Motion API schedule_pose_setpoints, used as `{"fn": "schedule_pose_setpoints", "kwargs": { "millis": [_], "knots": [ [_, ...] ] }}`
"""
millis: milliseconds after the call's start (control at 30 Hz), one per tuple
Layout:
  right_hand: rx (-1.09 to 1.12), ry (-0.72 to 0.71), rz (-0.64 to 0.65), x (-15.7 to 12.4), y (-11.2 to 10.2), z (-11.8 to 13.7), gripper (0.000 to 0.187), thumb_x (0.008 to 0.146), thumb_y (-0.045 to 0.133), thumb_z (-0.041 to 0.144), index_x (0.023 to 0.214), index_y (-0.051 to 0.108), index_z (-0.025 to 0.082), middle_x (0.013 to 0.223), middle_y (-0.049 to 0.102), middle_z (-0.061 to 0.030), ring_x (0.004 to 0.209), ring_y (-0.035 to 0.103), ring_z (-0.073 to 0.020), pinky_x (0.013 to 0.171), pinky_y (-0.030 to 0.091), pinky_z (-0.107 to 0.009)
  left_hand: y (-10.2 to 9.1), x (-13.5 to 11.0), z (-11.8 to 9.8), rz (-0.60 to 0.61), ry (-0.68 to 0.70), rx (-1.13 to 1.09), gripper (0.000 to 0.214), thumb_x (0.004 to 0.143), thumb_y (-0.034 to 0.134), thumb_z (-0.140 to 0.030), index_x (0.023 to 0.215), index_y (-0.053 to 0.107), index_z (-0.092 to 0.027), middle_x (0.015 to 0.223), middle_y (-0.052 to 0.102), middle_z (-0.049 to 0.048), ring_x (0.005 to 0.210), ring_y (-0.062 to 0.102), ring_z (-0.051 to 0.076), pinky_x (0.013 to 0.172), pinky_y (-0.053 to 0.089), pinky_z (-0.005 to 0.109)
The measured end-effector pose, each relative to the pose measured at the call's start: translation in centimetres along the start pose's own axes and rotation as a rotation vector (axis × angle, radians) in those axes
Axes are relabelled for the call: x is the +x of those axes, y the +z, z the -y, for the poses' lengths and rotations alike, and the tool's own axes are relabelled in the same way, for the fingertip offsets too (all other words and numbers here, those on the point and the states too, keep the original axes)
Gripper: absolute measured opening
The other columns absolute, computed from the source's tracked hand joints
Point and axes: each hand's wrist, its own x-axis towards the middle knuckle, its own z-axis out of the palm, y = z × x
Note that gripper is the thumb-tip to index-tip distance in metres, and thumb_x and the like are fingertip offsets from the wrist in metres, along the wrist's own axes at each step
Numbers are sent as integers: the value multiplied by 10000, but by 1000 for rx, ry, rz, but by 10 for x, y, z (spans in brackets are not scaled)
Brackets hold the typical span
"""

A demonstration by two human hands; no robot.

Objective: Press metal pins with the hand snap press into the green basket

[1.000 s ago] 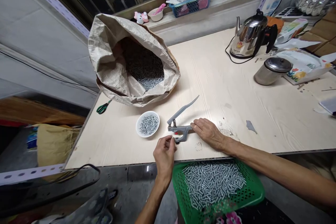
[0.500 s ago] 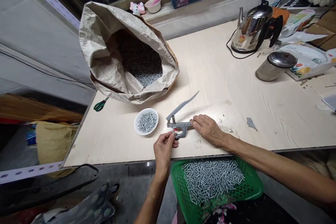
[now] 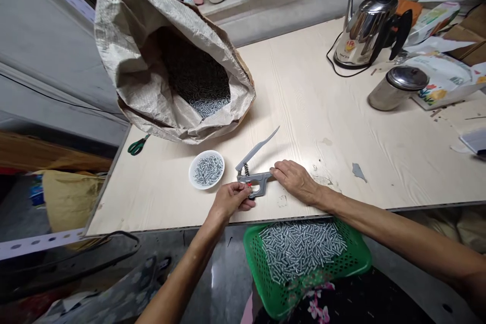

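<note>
Grey snap-fastener pliers [image 3: 261, 185] lie on the table, their upper lever raised over a small coil spring. My right hand [image 3: 294, 178] is closed around the end of the lower handle. At the jaw end, beside a red part, my left hand [image 3: 233, 198] pinches with thumb and fingers; what they hold is hidden or too small to make out. Left of the pliers stands a white bowl [image 3: 207, 169] of small silvery metal pieces that look like short springs or screws. More such pieces fill a green basket [image 3: 360, 255] below the table edge.
A large woven sack [image 3: 132, 81] with metal pieces inside stands open at the back left. Green-handled scissors [image 3: 137, 146] lie near the left edge. A steel kettle [image 3: 364, 33] and a lidded metal canister [image 3: 395, 88] stand at the right.
The view has shifted slightly. My left forearm has swung out to the left and its hand lies flatter at the pliers' jaw. My right hand keeps its grip on the handle.
</note>
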Motion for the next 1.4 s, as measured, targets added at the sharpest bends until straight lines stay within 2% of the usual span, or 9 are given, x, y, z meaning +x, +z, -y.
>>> {"fn": "schedule_pose_setpoints", "kwargs": {
  "millis": [167, 367, 767, 833, 900, 1000, 1100, 1233, 1400],
  "knots": [
    [-12, -7, 28, -1, 0, -2, 248, 975, 313, 102, 910, 547, 149, 863, 543, -68, 747, 418, -178, 671, 339, -319, 1, 0, -2, -3, -34, 22, 204, 678, 761, -243, 650, 594, -130, 517, 652, 74, 491, 648, 156, 529, 548, 242],
    [-4, -17, 92, 1, -1, -5, 258, 971, 297, 91, 905, 534, 169, 862, 542, -60, 782, 414, -190, 687, 321, -333, -3, 5, 5, 49, -55, -9, 233, 619, 807, -275, 654, 625, -133, 524, 657, 83, 492, 644, 164, 497, 536, 246],
    [87, 46, 241, 5, -10, -10, 102, 943, 481, 230, 934, 571, 182, 973, 592, -60, 909, 464, -215, 766, 357, -354, -5, 6, 2, 90, -161, 99, 206, 712, 760, -275, 778, 659, -108, 534, 664, 63, 510, 646, 141, 546, 556, 233],
    [148, 61, 247, 6, -16, -15, 216, 905, 557, 336, 1053, 554, 179, 1181, 549, -101, 1078, 448, -255, 866, 369, -401, -3, 4, -2, 84, -185, 140, 199, 746, 731, -252, 839, 660, -91, 540, 667, 58, 504, 643, 131, 565, 559, 231],
    [172, 62, 263, 10, -21, -23, 506, 838, 628, 450, 1233, 470, 176, 1397, 387, -143, 1262, 328, -309, 976, 326, -473, -1, 2, -5, 76, -197, 167, 165, 793, 681, -214, 876, 650, -75, 532, 662, 53, 478, 629, 117, 549, 548, 214],
    [137, 31, 366, 24, -26, -37, 853, 735, 700, 546, 1395, 301, 182, 1487, 243, -170, 1360, 166, -363, 1043, 233, -569, 1, -1, -9, 66, -209, 182, 107, 852, 598, -164, 874, 629, -63, 511, 652, 51, 431, 601, 99, 492, 512, 183],
    [103, -11, 484, 40, -28, -47, 913, 668, 737, 566, 1386, 324, 181, 1421, 353, -171, 1323, 239, -382, 1031, 236, -601, 2, -2, -10, 59, -213, 178, 92, 857, 591, -154, 842, 621, -68, 510, 650, 52, 428, 600, 99, 484, 504, 183],
    [74, -25, 544, 53, -28, -51, 932, 585, 772, 580, 1319, 409, 135, 1278, 470, -168, 1170, 402, -360, 984, 302, -576, 3, -3, -9, 49, -204, 178, 98, 836, 625, -168, 825, 630, -71, 512, 649, 50, 454, 615, 104, 527, 519, 200],
    [77, -54, 571, 53, -29, -55, 949, 580, 753, 606, 1310, 405, 110, 1266, 461, -178, 1122, 404, -348, 892, 368, -492, 5, -4, -12, 29, -202, 177, 96, 853, 597, -161, 875, 623, -72, 503, 638, 36, 463, 609, 100, 538, 511, 206]
  ]
}}
